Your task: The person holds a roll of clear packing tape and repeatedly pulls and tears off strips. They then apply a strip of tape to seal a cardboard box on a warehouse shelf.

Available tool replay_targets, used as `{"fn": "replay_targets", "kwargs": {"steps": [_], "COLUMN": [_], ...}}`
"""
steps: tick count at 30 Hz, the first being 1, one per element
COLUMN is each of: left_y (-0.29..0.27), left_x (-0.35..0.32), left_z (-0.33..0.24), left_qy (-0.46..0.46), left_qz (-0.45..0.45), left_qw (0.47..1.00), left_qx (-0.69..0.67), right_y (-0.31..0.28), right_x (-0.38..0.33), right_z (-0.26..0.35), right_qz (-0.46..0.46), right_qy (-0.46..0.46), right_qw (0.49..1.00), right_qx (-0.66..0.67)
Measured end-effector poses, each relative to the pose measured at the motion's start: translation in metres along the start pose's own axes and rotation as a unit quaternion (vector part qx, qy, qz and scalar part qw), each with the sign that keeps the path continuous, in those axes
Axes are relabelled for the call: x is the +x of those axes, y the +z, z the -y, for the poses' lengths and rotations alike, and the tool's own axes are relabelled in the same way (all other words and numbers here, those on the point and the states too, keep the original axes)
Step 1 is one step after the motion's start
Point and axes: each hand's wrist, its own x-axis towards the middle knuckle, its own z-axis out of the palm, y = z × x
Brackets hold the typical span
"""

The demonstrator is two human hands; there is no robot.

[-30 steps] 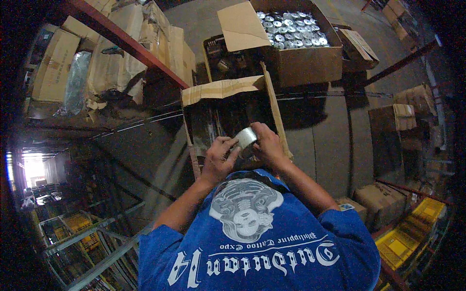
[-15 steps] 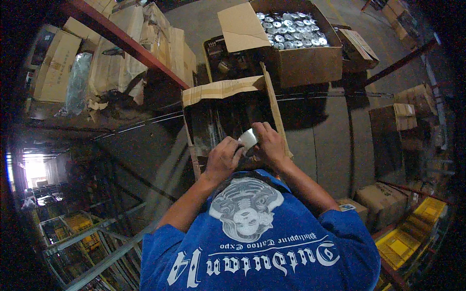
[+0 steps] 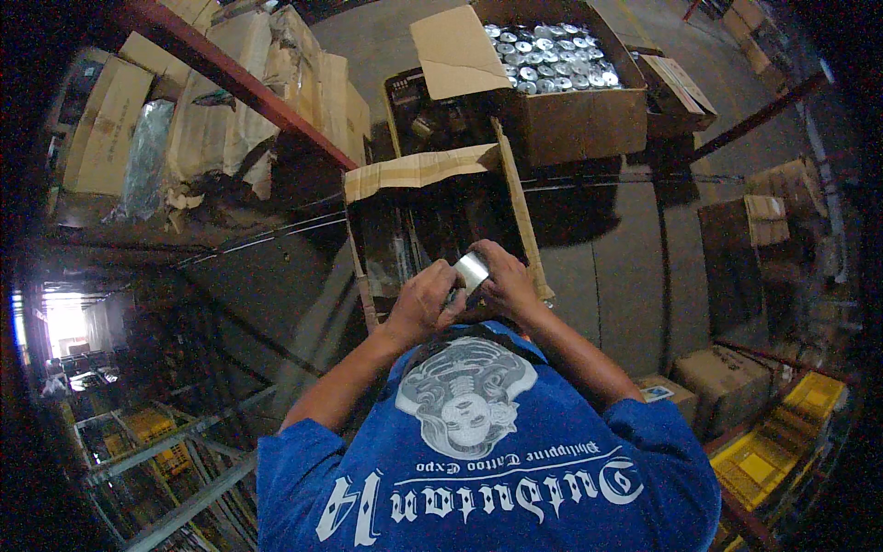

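Note:
My left hand (image 3: 425,296) and my right hand (image 3: 508,281) are close together in front of my chest, gripping a short, shiny silver cylindrical piece (image 3: 472,269) from opposite sides. Fingers cover both its ends, so its exact kind is unclear. Both hands are over the near part of an open cardboard box (image 3: 425,169). Its inside is dark, with a few long, glinting shapes on the left. Beyond it, to the right, a larger carton (image 3: 589,131) holds many round silver pieces (image 3: 552,57) with dark centers, packed in rows.
A dark crate with a yellow rim (image 3: 394,115) stands behind the near box. Red metal beams (image 3: 244,78) cross at upper left, before torn cartons (image 3: 216,129). Yellow crates (image 3: 759,469) and a closed carton (image 3: 725,382) are at right; a metal rack (image 3: 175,451) stands lower left.
Both hands and the silver piece have shifted slightly toward me. My right fingers have come down around the piece, and it is tilted a little differently.

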Motion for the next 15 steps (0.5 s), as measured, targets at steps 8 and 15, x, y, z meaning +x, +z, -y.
{"fn": "replay_targets", "kwargs": {"steps": [8, 15], "left_y": [-0.005, 0.008], "left_x": [0.000, 0.002], "left_z": [-0.002, 0.000], "left_qy": [-0.066, -0.071], "left_qz": [-0.023, -0.093], "left_qw": [0.993, 0.989], "left_qx": [-0.094, -0.093], "right_y": [-0.005, -0.014], "right_x": [0.006, 0.015], "right_z": [0.006, 0.018], "right_qz": [0.022, 0.017], "right_qy": [0.038, 0.043], "right_qw": [0.999, 0.996], "right_qx": [-0.007, -0.071]}}
